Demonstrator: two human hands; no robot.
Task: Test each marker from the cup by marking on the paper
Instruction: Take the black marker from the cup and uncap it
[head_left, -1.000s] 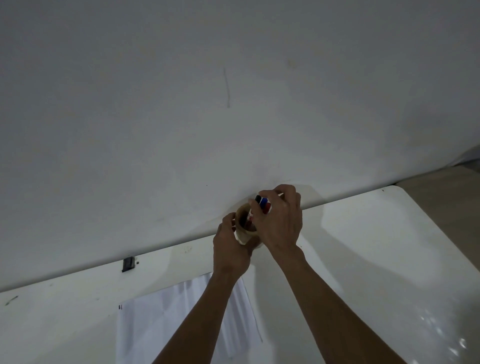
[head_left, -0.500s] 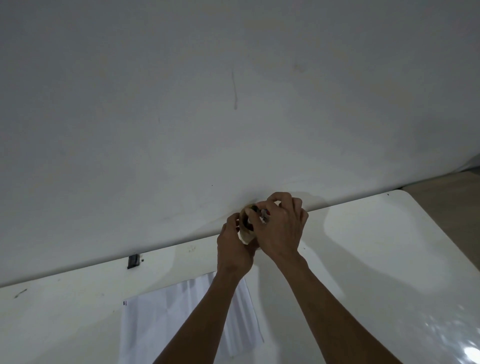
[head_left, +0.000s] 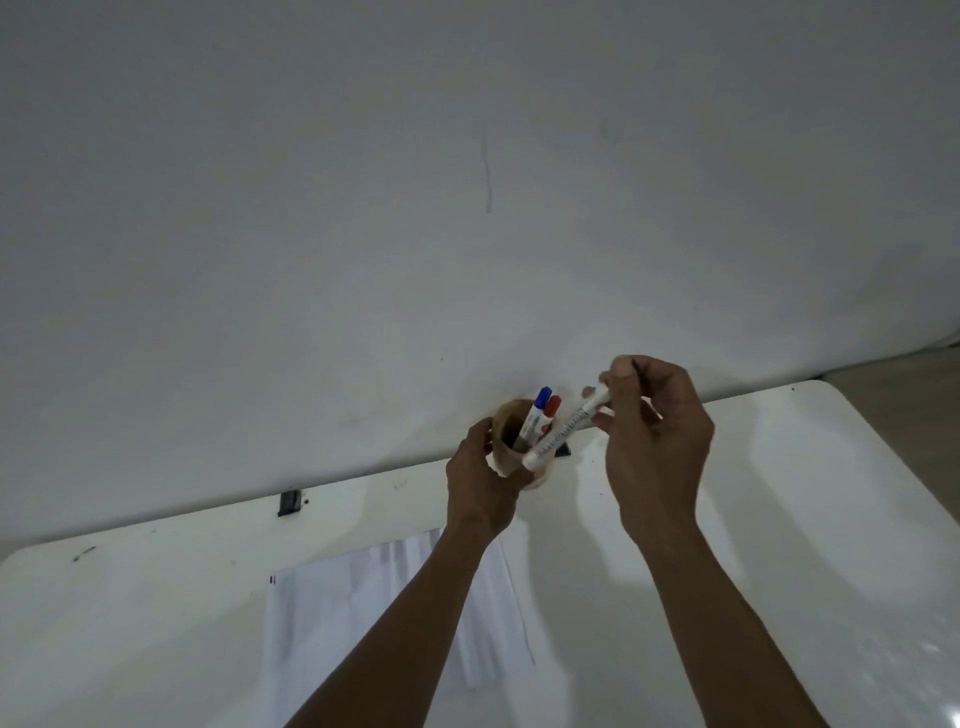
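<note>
A tan cup (head_left: 506, 439) stands tilted at the far edge of the white table (head_left: 779, 519), near the wall. My left hand (head_left: 480, 480) grips its side. Two markers stay inside it, one with a blue cap (head_left: 543, 397) and one with a red cap (head_left: 553, 405). My right hand (head_left: 657, 441) holds a white marker (head_left: 566, 426) by its upper end, just right of the cup; its lower end hangs in front of the cup's rim. A white paper sheet (head_left: 337, 608) lies on the table nearer to me, partly under my left forearm.
A plain white wall (head_left: 467, 208) rises right behind the table. A small black clip (head_left: 289, 502) sits at the table's far edge to the left, another dark piece (head_left: 563, 450) shows behind the cup. The table's rounded right corner (head_left: 831, 387) borders a tan floor.
My right hand was down in the cup among the markers; it has now lifted out to the right with the white marker. The left hand has stayed on the cup.
</note>
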